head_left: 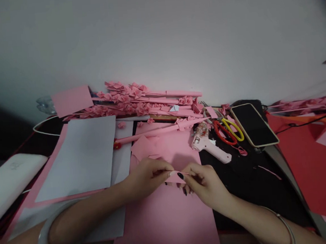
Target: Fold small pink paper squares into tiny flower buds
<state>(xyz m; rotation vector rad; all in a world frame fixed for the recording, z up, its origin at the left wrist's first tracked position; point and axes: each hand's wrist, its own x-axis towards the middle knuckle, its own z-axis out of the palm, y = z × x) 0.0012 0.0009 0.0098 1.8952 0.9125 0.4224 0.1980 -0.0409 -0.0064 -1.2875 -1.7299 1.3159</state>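
Between my two hands is a small piece of pink paper [174, 178], folded along its top edge. My left hand [149, 176] pinches its left end with thumb and fingers. At the other end, my right hand [203, 182] grips the paper, its dark-nailed thumb pressed on the near side. Both hands hover over a large pink sheet [170, 219]. Just beyond them lie small pink paper squares [144, 148]. A long rolled pink paper stick [158, 131] stretches across behind these.
A pink glue gun [211, 148], red-handled scissors [224, 133], yellow-handled scissors [233, 129] and a phone [254, 125] lie to the right. Pink paper flowers [124, 98] line the wall. White sheets [81, 154] and a white box-like device [14, 182] are left, red paper [310, 163] far right.
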